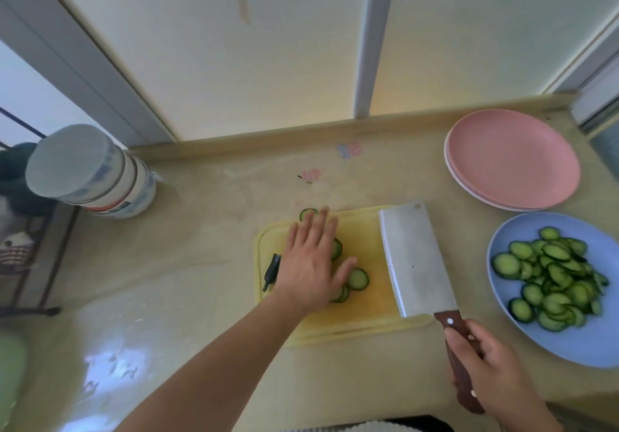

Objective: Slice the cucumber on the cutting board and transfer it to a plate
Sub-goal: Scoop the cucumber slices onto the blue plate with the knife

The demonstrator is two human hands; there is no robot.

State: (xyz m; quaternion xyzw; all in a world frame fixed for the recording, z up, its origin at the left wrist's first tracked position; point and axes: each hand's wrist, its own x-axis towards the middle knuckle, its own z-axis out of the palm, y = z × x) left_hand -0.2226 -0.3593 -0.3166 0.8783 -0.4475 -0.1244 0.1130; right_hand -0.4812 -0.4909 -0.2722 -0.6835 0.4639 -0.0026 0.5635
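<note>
hands (311, 264) 2 | cleaver (415, 260) 1 | cutting board (365, 317) 1 | plates (512, 160) 3 (two pink, stacked)

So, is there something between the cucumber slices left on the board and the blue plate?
Yes. The cleaver, held by the right hand, lies flat on the cutting board between the remaining slices under the left hand and the blue plate. Nothing else visible stands between them.

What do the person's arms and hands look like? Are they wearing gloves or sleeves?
No gloves and no sleeves in view. The left hand and its forearm are bare, with no watch, ring or bracelet showing. The right hand is bare too, with short, plain nails. Ribbed white and dark clothing peeks in at the bottom edge.
</note>
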